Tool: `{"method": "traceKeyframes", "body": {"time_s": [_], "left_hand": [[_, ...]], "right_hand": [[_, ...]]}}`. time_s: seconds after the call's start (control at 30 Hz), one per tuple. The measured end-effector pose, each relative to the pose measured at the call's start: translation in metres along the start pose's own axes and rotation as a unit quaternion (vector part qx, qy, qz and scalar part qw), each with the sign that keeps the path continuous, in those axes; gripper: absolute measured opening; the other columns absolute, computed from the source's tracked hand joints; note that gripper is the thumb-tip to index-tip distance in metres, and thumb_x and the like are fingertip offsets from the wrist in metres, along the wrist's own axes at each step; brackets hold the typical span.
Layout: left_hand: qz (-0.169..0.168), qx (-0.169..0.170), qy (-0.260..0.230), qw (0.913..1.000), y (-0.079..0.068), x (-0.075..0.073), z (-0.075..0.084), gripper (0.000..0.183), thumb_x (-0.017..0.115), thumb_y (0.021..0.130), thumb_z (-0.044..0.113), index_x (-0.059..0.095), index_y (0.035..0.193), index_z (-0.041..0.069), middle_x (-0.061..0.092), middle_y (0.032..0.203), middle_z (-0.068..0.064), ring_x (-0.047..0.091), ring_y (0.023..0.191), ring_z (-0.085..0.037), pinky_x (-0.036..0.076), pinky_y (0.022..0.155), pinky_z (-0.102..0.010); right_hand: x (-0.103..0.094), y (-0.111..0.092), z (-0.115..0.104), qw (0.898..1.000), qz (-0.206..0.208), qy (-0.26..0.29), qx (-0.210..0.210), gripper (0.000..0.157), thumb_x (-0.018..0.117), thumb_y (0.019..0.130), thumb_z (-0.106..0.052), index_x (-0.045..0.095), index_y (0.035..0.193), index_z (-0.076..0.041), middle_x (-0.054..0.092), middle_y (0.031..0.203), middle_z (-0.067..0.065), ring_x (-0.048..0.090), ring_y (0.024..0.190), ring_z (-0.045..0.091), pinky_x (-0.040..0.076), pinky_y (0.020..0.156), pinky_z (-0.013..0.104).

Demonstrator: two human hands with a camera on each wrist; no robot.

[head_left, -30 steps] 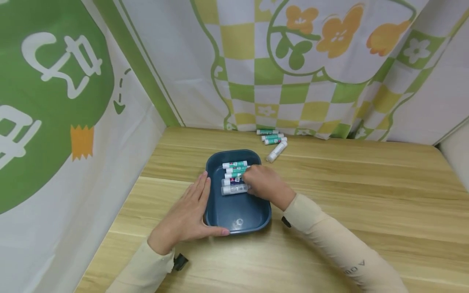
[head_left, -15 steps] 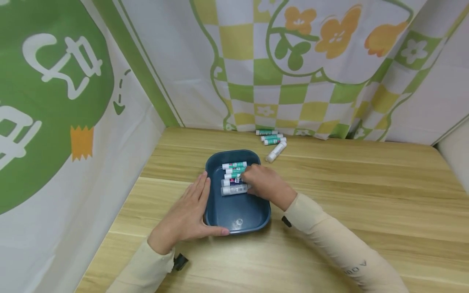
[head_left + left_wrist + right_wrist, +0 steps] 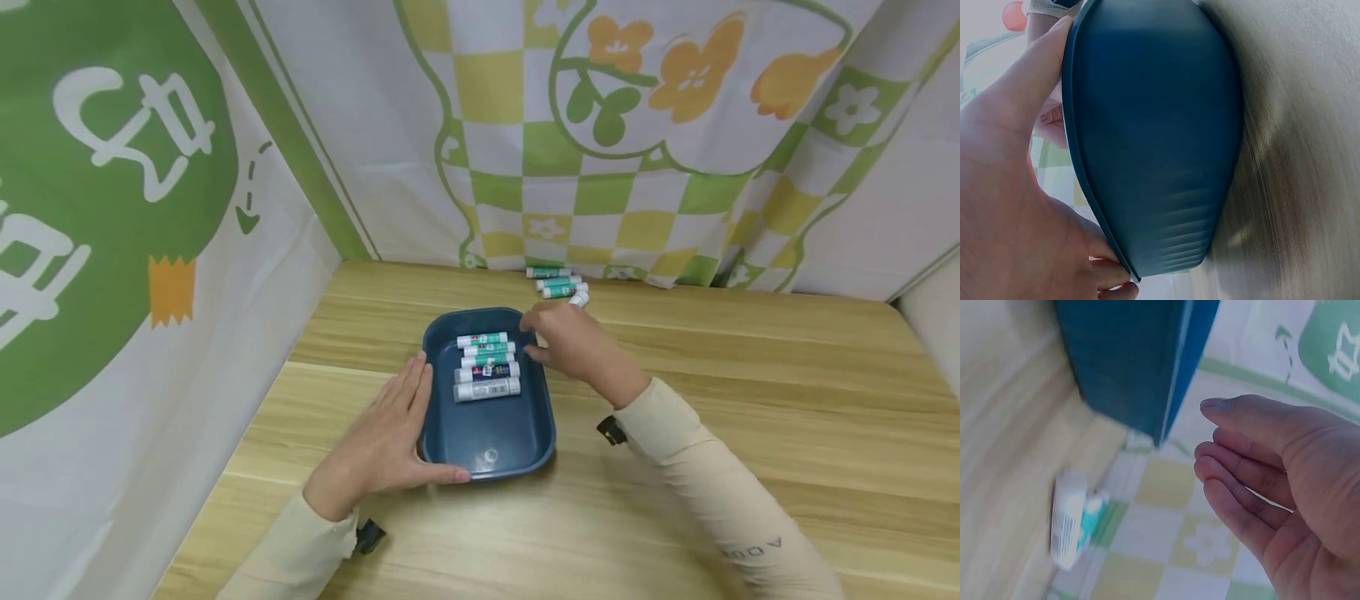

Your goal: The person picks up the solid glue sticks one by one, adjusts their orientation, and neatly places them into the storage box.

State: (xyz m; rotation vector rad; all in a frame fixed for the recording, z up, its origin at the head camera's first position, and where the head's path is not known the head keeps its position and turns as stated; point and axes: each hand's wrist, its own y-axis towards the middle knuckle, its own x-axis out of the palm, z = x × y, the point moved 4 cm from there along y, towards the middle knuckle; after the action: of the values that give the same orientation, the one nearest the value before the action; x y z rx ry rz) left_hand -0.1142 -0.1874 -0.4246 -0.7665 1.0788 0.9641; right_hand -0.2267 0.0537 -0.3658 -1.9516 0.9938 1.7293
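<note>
A blue tray holds several glue sticks lying in a column: green-and-white ones at the far end, then a dark purple one and a whitish one nearest me. My left hand rests on the tray's left side and near corner, fingers straight, thumb along the near rim. In the left wrist view, that hand touches the tray's rim. Over the tray's far right rim is my right hand. The right wrist view shows this hand with nothing between its loosely bent fingers.
Several more glue sticks lie behind the tray by the curtain: green-and-white ones and a white one, partly hidden by my right hand. A checked curtain hangs along the back edge of the wooden table.
My right hand has let go of the sticks in the tray and moved up and right, over the rim. The row's right ends now show. My left hand stays put.
</note>
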Motion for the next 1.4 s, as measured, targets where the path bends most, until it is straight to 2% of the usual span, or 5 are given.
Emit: {"method": "traceKeyframes", "body": {"time_s": [0.33,0.53,0.77,1.0,1.4], "left_hand": [[0.000,-0.003,0.000,1.0000,0.000,0.000,0.001,0.147,0.068,0.072,0.090,0.010,0.167,-0.005,0.000,0.178,-0.021,0.007,0.167,-0.035,0.019,0.135,-0.054],[-0.005,-0.006,-0.002,1.0000,0.000,0.001,0.000,0.147,0.068,0.072,0.091,0.010,0.168,-0.004,-0.001,0.178,-0.020,0.007,0.167,-0.035,0.020,0.135,-0.054],[-0.004,-0.006,-0.002,1.0000,0.000,0.000,-0.001,0.146,0.067,0.072,0.091,0.010,0.168,-0.004,0.000,0.178,-0.020,0.007,0.167,-0.034,0.020,0.135,-0.055],[-0.005,-0.003,0.002,1.0000,-0.001,0.000,0.000,0.146,0.066,0.072,0.092,0.011,0.167,-0.004,0.000,0.178,-0.021,0.007,0.167,-0.035,0.020,0.134,-0.054],[-0.010,-0.008,-0.001,0.9999,-0.001,-0.001,-0.001,0.147,0.068,0.071,0.092,0.010,0.168,-0.003,-0.002,0.178,-0.019,0.006,0.167,-0.034,0.019,0.135,-0.054]], "right_hand": [[-0.022,-0.005,0.058,0.999,-0.007,0.004,0.041,0.027,0.083,0.089,-0.004,0.077,0.115,0.003,0.079,0.116,0.019,0.075,0.108,0.037,0.063,0.092,0.050],[-0.016,-0.004,0.087,0.998,-0.029,-0.011,0.050,0.030,0.085,0.088,-0.005,0.078,0.116,0.001,0.079,0.118,0.019,0.076,0.106,0.037,0.064,0.089,0.051],[0.000,0.001,0.114,0.996,-0.052,-0.004,0.069,0.037,0.083,0.090,-0.004,0.074,0.126,0.003,0.074,0.129,0.022,0.072,0.117,0.040,0.062,0.098,0.051],[0.018,0.006,0.130,0.995,-0.065,-0.008,0.071,0.035,0.080,0.092,-0.004,0.073,0.127,0.003,0.072,0.131,0.022,0.071,0.119,0.039,0.061,0.100,0.050],[0.036,0.014,0.137,0.997,-0.013,-0.068,0.024,0.020,0.086,0.085,-0.001,0.080,0.104,0.000,0.079,0.113,0.019,0.077,0.103,0.035,0.065,0.090,0.046]]}}
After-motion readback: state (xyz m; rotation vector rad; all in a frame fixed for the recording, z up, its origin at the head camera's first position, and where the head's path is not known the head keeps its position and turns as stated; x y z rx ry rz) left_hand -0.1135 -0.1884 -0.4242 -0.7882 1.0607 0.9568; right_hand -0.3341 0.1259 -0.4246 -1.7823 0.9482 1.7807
